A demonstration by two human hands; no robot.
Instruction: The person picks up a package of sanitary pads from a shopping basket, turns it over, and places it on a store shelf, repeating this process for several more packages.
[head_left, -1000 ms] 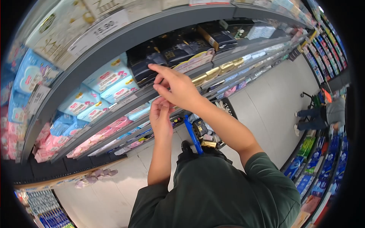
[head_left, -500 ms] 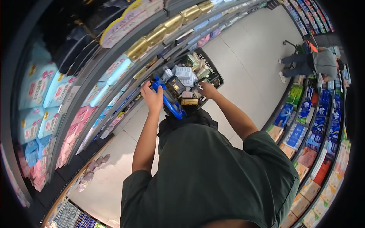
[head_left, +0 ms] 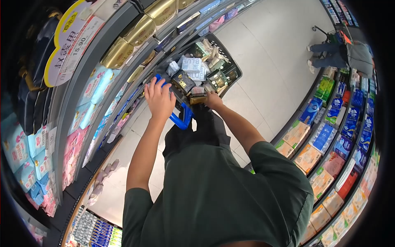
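Observation:
A dark shopping cart [head_left: 236,61] with a blue handle [head_left: 180,122] stands before me, loaded with small packets. My left hand [head_left: 159,99] lies over the handle's left part, fingers curled across it. Inside the near right corner of the cart is my right hand [head_left: 212,100], fingers bent in among the packets beside a gold packet [head_left: 198,98]. What those fingers hold, if anything, is hidden. Around them lie a black packet [head_left: 182,81], a pale blue packet [head_left: 191,65] and a dark green packet [head_left: 217,78].
Shelves close on my left carry gold packs [head_left: 139,31], light blue packs [head_left: 92,84] and a price sign [head_left: 70,45]. Shelves on the right hold tissue packs [head_left: 307,158]. Farther up the tiled aisle [head_left: 267,53], a person [head_left: 354,57] stands by another cart.
The view has shifted, with the left shelf appearing closer. My right hand has moved down and nearer to me, from the cart's right side to the gold packet. My left hand stays at the handle.

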